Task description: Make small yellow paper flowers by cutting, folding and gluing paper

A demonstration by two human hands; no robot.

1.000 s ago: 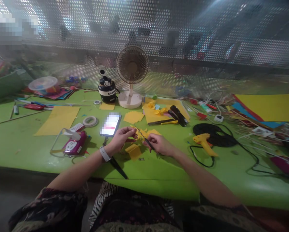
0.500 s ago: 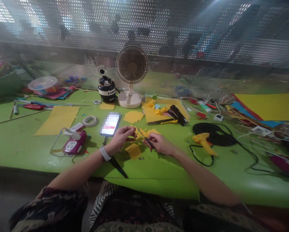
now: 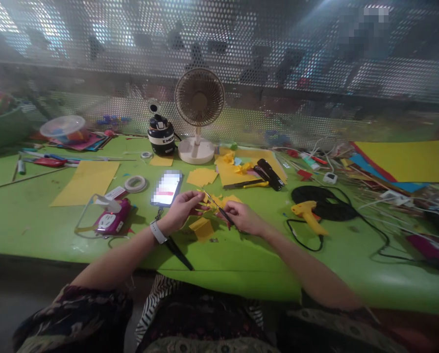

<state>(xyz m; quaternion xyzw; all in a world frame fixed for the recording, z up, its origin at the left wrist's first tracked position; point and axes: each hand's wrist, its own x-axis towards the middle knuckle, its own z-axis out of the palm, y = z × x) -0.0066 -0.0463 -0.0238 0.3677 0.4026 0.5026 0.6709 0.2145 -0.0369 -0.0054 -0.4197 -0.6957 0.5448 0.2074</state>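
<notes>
My left hand (image 3: 182,210) pinches a small piece of yellow paper (image 3: 209,200) just above the green table (image 3: 39,220). My right hand (image 3: 243,217) is closed on the dark handle of thin scissors (image 3: 215,205), whose blades point up and left into that paper. A folded yellow scrap (image 3: 202,228) lies on the table under my hands. A lit phone (image 3: 166,188) lies just left of my left hand. I wear a white wristband on my left wrist.
A small fan (image 3: 199,115) and a black jar (image 3: 161,138) stand at the back. A yellow glue gun (image 3: 308,214) with black cable lies to the right. Yellow sheets (image 3: 86,181), a tape roll (image 3: 135,184), a pink device (image 3: 111,220) and coloured card (image 3: 406,161) lie around.
My hands and the scissors stay almost in place on the yellow paper. The view has shifted slightly.
</notes>
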